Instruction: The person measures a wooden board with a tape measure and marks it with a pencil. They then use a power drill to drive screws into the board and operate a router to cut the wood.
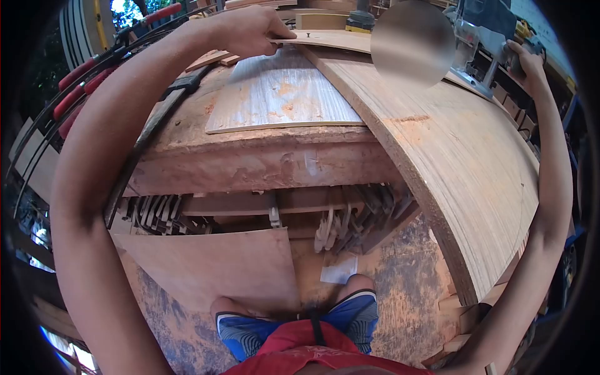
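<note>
My left hand reaches to the far side of the bench, its fingers closed on the end of a thin wooden strip. A small nail or screw stands up from that strip near my fingertips. Out at the far right, my right hand is wrapped around the handle of a router-like power tool. Its flat base rests near the far edge of a large wooden board with a curved front edge. A blurred patch hides the strip's other end. Sawdust lies on the board.
Beneath the board is a worn workbench carrying a grey-white sheet. Several clamps hang below it. Red-handled clamps line the left side. A thin plywood panel leans by my legs. A yellow-and-black tool sits at the back.
</note>
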`<state>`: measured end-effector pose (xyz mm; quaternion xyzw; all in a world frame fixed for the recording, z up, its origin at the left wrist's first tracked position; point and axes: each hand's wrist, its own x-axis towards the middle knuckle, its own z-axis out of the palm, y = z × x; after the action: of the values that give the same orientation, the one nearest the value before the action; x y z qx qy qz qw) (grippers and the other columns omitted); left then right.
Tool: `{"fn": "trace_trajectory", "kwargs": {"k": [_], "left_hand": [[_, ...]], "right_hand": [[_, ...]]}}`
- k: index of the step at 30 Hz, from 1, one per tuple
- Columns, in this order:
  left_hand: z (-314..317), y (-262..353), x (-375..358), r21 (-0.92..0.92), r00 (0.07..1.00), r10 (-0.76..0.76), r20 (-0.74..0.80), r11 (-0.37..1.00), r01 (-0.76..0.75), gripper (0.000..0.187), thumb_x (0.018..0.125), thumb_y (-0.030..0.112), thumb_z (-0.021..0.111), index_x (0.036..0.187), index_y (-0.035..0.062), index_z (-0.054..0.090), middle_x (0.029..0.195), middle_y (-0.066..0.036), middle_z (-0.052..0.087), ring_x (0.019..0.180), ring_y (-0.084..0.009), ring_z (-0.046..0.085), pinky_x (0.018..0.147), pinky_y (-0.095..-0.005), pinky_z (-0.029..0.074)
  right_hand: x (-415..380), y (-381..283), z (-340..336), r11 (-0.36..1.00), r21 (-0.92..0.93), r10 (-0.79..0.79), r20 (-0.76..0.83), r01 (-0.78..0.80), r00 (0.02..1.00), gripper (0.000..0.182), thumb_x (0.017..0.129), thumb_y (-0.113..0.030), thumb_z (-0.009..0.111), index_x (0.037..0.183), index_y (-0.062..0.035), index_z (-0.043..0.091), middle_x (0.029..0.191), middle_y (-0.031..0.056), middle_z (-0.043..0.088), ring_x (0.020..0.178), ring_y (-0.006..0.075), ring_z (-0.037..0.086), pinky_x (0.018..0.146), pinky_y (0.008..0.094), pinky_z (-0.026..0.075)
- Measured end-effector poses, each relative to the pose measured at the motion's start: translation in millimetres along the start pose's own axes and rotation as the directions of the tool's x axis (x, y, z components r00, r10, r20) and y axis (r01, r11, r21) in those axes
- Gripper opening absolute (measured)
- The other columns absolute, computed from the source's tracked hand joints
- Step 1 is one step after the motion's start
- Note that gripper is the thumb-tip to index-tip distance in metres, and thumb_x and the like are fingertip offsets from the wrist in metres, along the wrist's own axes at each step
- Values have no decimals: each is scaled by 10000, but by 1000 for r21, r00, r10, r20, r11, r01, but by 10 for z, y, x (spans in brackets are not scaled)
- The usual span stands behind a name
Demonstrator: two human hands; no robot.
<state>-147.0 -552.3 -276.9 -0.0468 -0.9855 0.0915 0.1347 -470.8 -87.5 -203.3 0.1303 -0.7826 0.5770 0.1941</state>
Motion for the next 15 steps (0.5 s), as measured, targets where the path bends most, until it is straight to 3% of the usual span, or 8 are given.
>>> {"fn": "trace_trajectory", "kwargs": {"k": [5, 9, 12, 15], "left_hand": [[35, 68, -35, 98, 999, 36, 5, 995, -37, 589, 746, 3, 622, 1335, 18, 631, 1106, -242, 699, 1031, -386, 658, 965, -447, 497], [31, 112, -64, 129, 998, 61, 27, 990, -64, 630, 734, 8, 631, 1363, 6, 603, 1105, -270, 686, 1021, -402, 657, 937, -469, 495], [35, 113, -86, 78, 997, 52, 64, 995, -57, 698, 711, 40, 651, 1401, -11, 558, 1205, -269, 667, 1109, -394, 646, 986, -452, 492], [-138, 16, -75, -64, 981, 37, 190, 998, -25, 757, 688, 125, 685, 1415, -21, 537, 1331, -250, 622, 1235, -381, 597, 1056, -432, 471]], "right_hand": [[-32, -25, 6, 996, -85, -38, -4, 38, 999, 380, 898, -369, 755, 1047, -26, 689, 940, 68, 630, 812, 134, 627, 631, 268, 593], [43, 19, -3, 998, -36, -44, -1, 44, 999, 391, 883, -355, 774, 1030, -1, 697, 923, 72, 644, 785, 145, 642, 619, 256, 587], [-207, -63, 84, 999, -7, -50, -57, 50, 997, 358, 840, -317, 822, 948, -24, 647, 789, 49, 639, 637, 132, 628, 537, 270, 564], [-143, 2, 90, 988, -30, -151, -85, 149, 985, 556, 844, -210, 816, 1217, 45, 491, 942, 128, 651, 713, 166, 664, 546, 297, 587]]}}
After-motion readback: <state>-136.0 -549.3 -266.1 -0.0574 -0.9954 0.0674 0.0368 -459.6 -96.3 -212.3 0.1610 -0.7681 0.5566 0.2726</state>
